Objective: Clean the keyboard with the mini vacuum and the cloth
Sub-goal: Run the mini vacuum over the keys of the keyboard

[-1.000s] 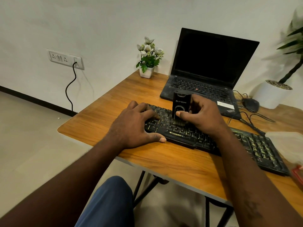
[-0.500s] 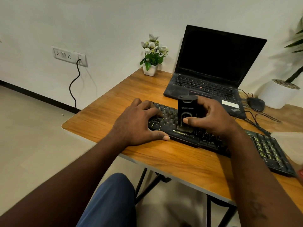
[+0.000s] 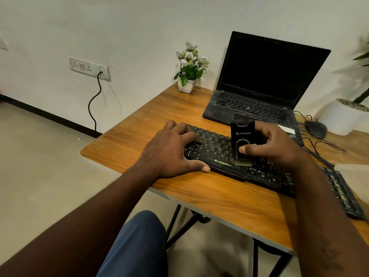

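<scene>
Keyboard (image 3: 215, 140): left hand (image 3: 171, 150) rests flat on keys, uncurled; right hand (image 3: 279, 148) grips upright mini vacuum (image 3: 242, 132).

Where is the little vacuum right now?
Head view, centre-right: the mini vacuum stands upright on the keyboard, held by the right hand, just in front of the laptop.

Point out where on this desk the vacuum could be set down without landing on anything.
Barest: the left corner of the desk, bordered by the flower pot, the laptop and the keyboard end under the left hand. A bare strip runs between keyboard and near edge. Crowded: far right, with mouse, cables and large plant pot.
</scene>
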`<control>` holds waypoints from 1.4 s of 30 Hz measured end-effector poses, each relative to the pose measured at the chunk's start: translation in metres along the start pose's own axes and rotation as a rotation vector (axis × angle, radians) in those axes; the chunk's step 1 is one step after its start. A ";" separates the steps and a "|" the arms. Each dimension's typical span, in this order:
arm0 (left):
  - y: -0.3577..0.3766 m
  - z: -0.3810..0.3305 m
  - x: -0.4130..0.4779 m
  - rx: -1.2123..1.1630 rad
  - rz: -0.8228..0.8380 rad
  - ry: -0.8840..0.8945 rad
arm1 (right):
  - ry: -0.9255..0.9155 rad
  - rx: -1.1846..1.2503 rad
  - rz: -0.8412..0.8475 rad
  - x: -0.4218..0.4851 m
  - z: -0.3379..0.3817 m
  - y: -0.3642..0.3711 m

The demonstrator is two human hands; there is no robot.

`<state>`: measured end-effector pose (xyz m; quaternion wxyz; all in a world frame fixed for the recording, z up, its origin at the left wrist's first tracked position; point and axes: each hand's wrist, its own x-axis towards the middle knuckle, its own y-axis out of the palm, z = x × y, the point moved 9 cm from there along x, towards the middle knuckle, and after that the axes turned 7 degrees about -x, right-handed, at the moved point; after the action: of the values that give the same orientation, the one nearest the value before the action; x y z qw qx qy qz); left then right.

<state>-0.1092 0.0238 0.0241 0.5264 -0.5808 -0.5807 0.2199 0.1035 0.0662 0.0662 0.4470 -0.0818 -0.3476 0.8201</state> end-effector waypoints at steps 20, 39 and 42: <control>0.001 0.001 0.000 -0.006 -0.003 0.004 | 0.017 -0.028 0.091 -0.004 0.007 -0.001; 0.001 0.000 0.001 -0.002 -0.006 0.003 | 0.045 -0.019 0.015 -0.010 0.002 -0.015; 0.000 0.001 0.001 0.002 -0.014 0.007 | 0.005 -0.026 -0.022 0.000 0.010 -0.003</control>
<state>-0.1094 0.0249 0.0240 0.5307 -0.5769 -0.5825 0.2148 0.1009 0.0622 0.0756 0.4558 -0.0857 -0.3582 0.8103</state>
